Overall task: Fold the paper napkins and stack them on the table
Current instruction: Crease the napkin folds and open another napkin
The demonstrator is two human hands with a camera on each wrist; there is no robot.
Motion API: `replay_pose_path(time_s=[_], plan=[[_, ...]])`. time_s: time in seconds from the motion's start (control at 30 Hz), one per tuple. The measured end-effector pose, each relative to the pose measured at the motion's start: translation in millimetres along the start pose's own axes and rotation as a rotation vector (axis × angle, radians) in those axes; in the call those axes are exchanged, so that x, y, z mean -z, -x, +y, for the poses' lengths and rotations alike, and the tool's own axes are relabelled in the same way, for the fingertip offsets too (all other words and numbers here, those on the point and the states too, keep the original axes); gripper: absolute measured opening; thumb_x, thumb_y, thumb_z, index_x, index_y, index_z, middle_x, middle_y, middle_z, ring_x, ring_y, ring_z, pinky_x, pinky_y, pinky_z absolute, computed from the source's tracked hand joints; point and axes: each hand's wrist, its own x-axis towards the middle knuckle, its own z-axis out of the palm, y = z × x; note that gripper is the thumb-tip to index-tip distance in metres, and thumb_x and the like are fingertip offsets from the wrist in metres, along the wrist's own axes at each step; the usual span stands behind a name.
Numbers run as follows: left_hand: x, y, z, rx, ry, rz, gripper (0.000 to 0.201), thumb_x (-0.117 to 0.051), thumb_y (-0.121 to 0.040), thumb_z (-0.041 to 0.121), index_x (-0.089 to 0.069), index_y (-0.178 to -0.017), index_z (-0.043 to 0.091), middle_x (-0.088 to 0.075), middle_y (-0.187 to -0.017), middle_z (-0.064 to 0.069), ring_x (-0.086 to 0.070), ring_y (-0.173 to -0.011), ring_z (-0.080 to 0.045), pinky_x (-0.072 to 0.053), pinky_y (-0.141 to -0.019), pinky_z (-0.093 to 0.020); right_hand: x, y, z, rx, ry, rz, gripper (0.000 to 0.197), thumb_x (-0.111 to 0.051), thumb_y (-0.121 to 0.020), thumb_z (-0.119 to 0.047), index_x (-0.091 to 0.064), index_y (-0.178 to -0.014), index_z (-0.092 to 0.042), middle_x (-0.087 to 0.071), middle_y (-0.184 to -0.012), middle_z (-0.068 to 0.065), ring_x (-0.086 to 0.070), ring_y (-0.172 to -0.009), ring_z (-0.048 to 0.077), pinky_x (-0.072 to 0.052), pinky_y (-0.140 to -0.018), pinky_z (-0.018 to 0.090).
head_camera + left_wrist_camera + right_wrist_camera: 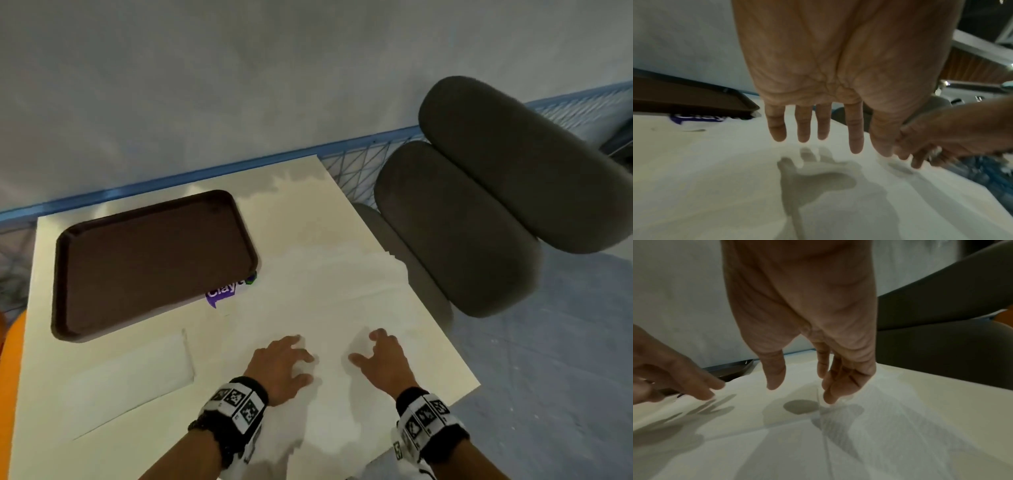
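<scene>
My left hand [281, 363] and right hand [383, 356] hover with spread fingers, holding nothing, over the big flat white paper napkin [342, 298], ready to fold it.

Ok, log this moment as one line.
left hand: open, above unfolded napkin | right hand: open, fingertips at napkin | folded napkin: on table | tray: empty

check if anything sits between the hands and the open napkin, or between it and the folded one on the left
Nothing visible does. The left hand and right hand are right above the open napkin, fingers spread. The table between it and the folded napkin is bare. The brown tray lies farther back, off that path.
</scene>
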Motion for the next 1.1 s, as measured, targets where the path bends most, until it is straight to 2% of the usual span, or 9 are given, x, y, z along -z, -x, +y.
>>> replay_pose_path(time_s=[0.1, 0.2, 0.3, 0.37, 0.5, 0.67, 0.8, 0.93, 1.1], plan=[[-10, -12, 21, 0.057, -0.126, -0.143, 0.057, -0.051, -0.093, 0.06, -0.038, -0.146, 0.045, 0.007, -0.167, 0.005, 0.001, -0.154, -0.021, -0.01, -0.123, -0.044, -6, -9, 3, -0.018, -0.069, -0.063, 0.079, -0.078, -0.082, -0.043, -0.037, -0.141, -0.01, -0.046, -0.139, 0.011, -0.051, -0.128, 0.029, -0.043, -0.104, 0.035], [-16, -15, 25, 0.112, -0.11, -0.196, 0.061, -0.053, -0.091, 0.061, -0.036, -0.147, 0.046, 0.012, -0.166, 0.005, 0.006, -0.154, -0.021, -0.011, -0.123, -0.046, -15, -19, 7, -0.035, -0.146, -0.076, 0.071, -0.081, -0.079, -0.038, -0.044, -0.132, -0.009, -0.052, -0.131, 0.008, -0.053, -0.124, 0.027, -0.044, -0.096, 0.028], [-19, -14, 21, 0.119, -0.07, -0.153, 0.058, -0.054, -0.091, 0.06, -0.038, -0.145, 0.048, 0.006, -0.167, 0.007, 0.001, -0.154, -0.018, -0.014, -0.123, -0.044, -13, -19, 6, 0.052, -0.155, -0.013, 0.027, -0.078, -0.082, -0.027, -0.056, -0.095, -0.018, -0.06, -0.103, 0.002, -0.059, -0.096, 0.021, -0.041, -0.069, 0.016], [-18, -11, 16, 0.123, 0.006, -0.085, 0.055, -0.055, -0.091, 0.057, -0.041, -0.143, 0.046, -0.007, -0.166, 0.008, -0.011, -0.153, -0.015, -0.018, -0.122, -0.037, -8, -16, 5, 0.148, -0.213, 0.014, 0.023, -0.077, -0.082, -0.02, -0.055, -0.075, -0.024, -0.062, -0.085, 0.001, -0.06, -0.078, 0.018, -0.04, -0.056, 0.01], [5, -4, 12, 0.107, 0.235, 0.196, 0.067, -0.07, -0.083, 0.05, -0.039, -0.141, 0.036, -0.043, -0.142, 0.01, -0.046, -0.132, -0.014, -0.037, -0.109, -0.033, 34, 1, 1, 0.393, -0.354, 0.014, 0.015, -0.07, -0.092, -0.021, -0.06, -0.081, -0.025, -0.062, -0.071, -0.005, -0.053, -0.056, 0.006, -0.045, -0.057, 0.022], [69, 5, 39, -0.063, 0.269, 0.322, 0.111, -0.082, -0.062, 0.064, -0.023, -0.153, 0.038, -0.029, -0.146, 0.027, -0.029, -0.136, 0.002, -0.027, -0.115, -0.028, 104, 26, -28, 0.677, -0.194, -0.12, 0.008, -0.062, -0.097, -0.021, -0.057, -0.091, -0.023, -0.052, -0.066, -0.003, -0.043, -0.063, 0.008, -0.036, -0.063, 0.019], [106, 13, 66, -0.22, 0.341, 0.186, 0.031, -0.079, -0.075, 0.048, -0.072, -0.098, 0.027, -0.074, -0.091, 0.007, -0.064, -0.08, -0.005, -0.046, -0.075, -0.024, 133, 47, -62, 0.683, -0.213, -0.145, 0.007, -0.066, -0.095, -0.025, -0.061, -0.092, -0.029, -0.065, -0.082, 0.007, -0.059, -0.073, 0.016, -0.046, -0.069, 0.026], [132, 46, 62, -0.202, 0.535, 0.228, 0.02, -0.077, -0.086, 0.034, -0.073, -0.076, 0.017, -0.075, -0.073, 0.0, -0.07, -0.063, -0.011, -0.053, -0.063, -0.024, 155, 67, -73, 0.581, -0.261, -0.314, 0.02, -0.08, -0.082, -0.034, -0.073, -0.097, -0.023, -0.077, -0.098, -0.001, -0.073, -0.094, 0.021, -0.056, -0.088, 0.039], [153, 85, 41, -0.164, 0.71, 0.245, 0.028, -0.074, -0.086, 0.032, -0.075, -0.086, 0.004, -0.076, -0.086, -0.017, -0.07, -0.069, -0.021, -0.055, -0.067, -0.03, 150, 80, -86, 0.588, -0.265, -0.328, 0.035, -0.079, -0.08, -0.047, -0.075, -0.092, -0.014, -0.075, -0.095, 0.014, -0.066, -0.073, 0.024, -0.051, -0.072, 0.038]])
